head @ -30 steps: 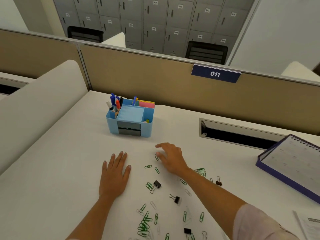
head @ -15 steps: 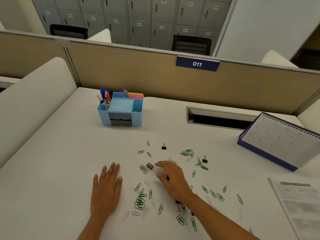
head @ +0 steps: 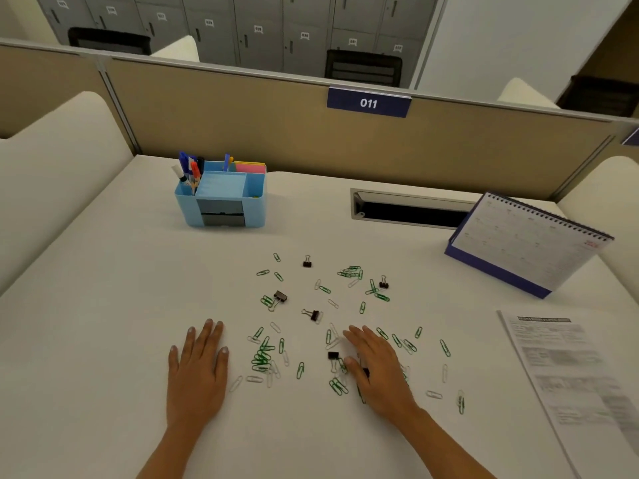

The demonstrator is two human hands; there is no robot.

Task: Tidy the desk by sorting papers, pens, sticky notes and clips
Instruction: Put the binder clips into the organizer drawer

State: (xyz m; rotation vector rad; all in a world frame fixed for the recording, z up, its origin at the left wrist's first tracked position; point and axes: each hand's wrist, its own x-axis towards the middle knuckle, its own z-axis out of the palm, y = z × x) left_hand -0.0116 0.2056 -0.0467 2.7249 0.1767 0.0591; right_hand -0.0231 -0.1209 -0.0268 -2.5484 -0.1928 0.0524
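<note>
Green and white paper clips (head: 262,357) and several black binder clips (head: 314,314) lie scattered over the white desk (head: 103,305). My left hand (head: 197,371) rests flat, palm down, left of the clips, holding nothing. My right hand (head: 378,368) lies palm down over clips at the near right of the scatter, fingers spread; a black binder clip (head: 333,356) sits by its thumb. A blue desk organiser (head: 221,198) at the back left holds pens (head: 189,169) and pink and yellow sticky notes (head: 250,166). Printed papers (head: 567,375) lie at the right.
A spiral desk calendar (head: 525,243) stands at the back right. A cable slot (head: 408,210) is cut into the desk behind the clips. A beige partition (head: 276,126) with the sign 011 closes the far edge, and white dividers flank both sides.
My right hand has drawn back from the far clips toward me, over the near clips. The view has tilted down and right, bringing the papers and calendar in. My left hand stays flat.
</note>
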